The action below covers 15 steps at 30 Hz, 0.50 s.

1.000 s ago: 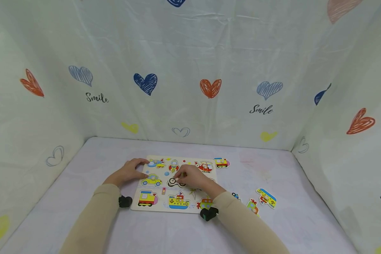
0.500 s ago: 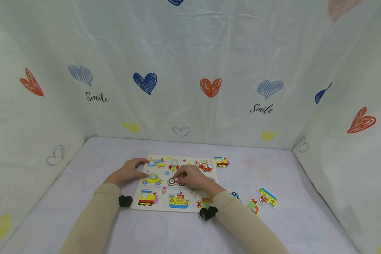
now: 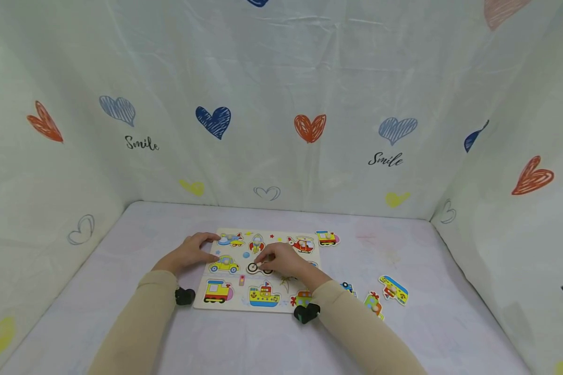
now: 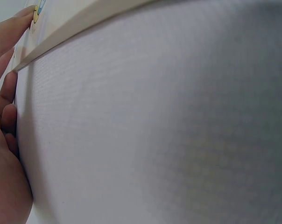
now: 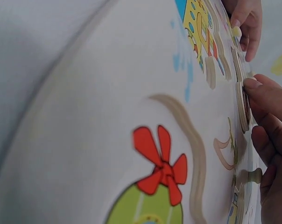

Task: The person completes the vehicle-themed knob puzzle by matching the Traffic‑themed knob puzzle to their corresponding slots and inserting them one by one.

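My right hand [image 3: 283,260] pinches a motorcycle puzzle piece [image 3: 253,268] between thumb and fingertips, over the middle of the wooden puzzle board [image 3: 225,307]. In the right wrist view this piece [image 5: 243,109] lies at the board's surface, partly covered by the fingers; whether it sits fully in its recess I cannot tell. My left hand [image 3: 187,255] rests at the board's left edge, thumb and index finger spread apart. Its thumb tip touches the board near the yellow car piece [image 3: 224,264], and the index finger reaches toward the airplane piece [image 3: 231,240].
Right of the board lie a loose train piece [image 3: 327,238], a yellow-and-blue boat piece [image 3: 394,290], a red-and-green piece [image 3: 374,304] and a blue vehicle piece [image 3: 347,287] partly behind the right sleeve. A helicopter [image 3: 302,245] shows on the board. Curtains with hearts stand around the table.
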Each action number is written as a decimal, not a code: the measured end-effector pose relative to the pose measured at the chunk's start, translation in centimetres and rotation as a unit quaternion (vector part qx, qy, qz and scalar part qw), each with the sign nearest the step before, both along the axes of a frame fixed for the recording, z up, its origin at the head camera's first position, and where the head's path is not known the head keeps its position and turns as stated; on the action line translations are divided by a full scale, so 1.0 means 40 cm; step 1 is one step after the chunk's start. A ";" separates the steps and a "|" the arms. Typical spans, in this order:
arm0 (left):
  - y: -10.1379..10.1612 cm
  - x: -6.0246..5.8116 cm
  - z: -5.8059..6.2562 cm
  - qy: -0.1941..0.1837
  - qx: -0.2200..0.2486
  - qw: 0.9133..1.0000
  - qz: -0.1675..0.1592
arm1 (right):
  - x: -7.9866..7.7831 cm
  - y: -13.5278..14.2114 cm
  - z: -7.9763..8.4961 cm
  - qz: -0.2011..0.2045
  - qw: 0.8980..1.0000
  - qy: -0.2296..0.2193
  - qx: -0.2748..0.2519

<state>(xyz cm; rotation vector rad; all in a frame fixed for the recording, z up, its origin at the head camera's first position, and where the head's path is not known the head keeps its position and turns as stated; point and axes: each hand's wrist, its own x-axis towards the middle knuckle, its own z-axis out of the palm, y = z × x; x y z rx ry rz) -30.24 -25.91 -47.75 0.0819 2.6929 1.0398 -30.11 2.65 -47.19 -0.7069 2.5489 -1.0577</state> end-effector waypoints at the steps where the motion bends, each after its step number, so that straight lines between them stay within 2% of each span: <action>1: 0.001 0.000 0.001 -0.001 -0.001 1.000 0.000 | -0.001 0.000 0.000 0.000 1.000 -0.002 0.000; 15: 0.001 -0.003 -0.003 0.002 -0.006 1.000 0.000 | -0.001 -0.002 0.004 -0.002 0.999 -0.031 0.009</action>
